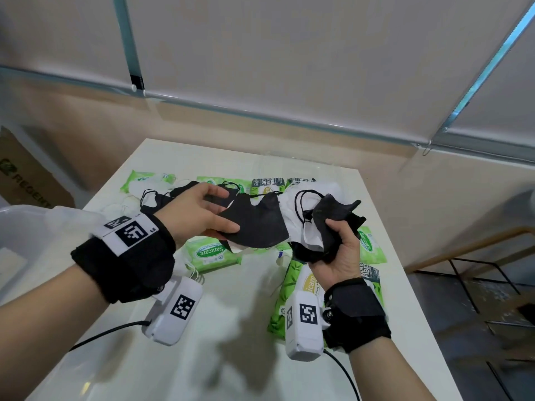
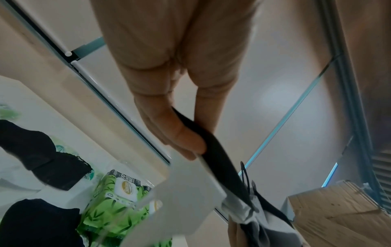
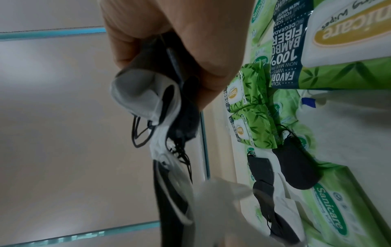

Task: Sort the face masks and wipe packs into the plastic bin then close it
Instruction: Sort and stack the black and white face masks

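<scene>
Above the white table point(image 1: 231, 328), my left hand point(image 1: 228, 211) pinches one end of a black face mask point(image 1: 254, 224) with a white mask under it. The left wrist view shows the thumb pressing that black mask point(image 2: 213, 150). My right hand point(image 1: 335, 235) grips a crumpled bundle of black and white masks point(image 1: 324, 218), whose ear loops hang loose in the right wrist view point(image 3: 146, 93). More black masks point(image 1: 162, 198) and several green wipe packs point(image 1: 210, 253) lie beneath my hands. The translucent plastic bin point(image 1: 17, 224) stands at the far left.
A brown cardboard box point(image 1: 26, 175) stands on the floor beyond the bin. A wall with window blinds runs behind the table. Past the table's right edge there is floor and a black metal frame point(image 1: 477, 285).
</scene>
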The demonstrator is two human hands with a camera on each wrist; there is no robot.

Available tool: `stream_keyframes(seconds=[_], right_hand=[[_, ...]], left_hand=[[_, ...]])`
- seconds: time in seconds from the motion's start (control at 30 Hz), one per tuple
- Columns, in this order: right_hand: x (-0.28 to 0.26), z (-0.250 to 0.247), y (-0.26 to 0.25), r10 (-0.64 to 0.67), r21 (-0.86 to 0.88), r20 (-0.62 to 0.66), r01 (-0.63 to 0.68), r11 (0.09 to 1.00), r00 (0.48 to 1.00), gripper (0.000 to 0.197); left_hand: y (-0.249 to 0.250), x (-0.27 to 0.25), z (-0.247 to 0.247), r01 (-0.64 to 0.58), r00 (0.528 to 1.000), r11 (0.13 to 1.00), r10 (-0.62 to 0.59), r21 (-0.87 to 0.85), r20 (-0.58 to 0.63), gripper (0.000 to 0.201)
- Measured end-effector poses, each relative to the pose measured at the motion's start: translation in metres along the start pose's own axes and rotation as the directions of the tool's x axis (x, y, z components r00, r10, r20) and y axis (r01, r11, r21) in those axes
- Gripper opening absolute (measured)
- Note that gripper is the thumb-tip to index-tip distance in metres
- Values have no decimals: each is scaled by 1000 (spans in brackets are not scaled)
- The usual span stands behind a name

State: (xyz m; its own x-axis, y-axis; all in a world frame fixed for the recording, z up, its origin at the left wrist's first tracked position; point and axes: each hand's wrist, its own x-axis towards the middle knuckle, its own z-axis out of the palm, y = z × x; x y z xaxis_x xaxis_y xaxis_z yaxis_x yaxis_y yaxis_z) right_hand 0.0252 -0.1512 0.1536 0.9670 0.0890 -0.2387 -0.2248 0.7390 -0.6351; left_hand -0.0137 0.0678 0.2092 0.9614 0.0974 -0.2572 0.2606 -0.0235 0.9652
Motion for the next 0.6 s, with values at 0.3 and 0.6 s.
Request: stream_keyframes(seconds=[0.3,0.6], right_hand=[[13,-26,-5,-7,-269,-185,-44,962,983,20],[13,-19,3,12,-328,-39,-25,945,999,27]], left_hand=[[23,-10,-6,-193,980,980,190,42,57,20],[40,-9,8,-237,923,969,246,-67,297,27]])
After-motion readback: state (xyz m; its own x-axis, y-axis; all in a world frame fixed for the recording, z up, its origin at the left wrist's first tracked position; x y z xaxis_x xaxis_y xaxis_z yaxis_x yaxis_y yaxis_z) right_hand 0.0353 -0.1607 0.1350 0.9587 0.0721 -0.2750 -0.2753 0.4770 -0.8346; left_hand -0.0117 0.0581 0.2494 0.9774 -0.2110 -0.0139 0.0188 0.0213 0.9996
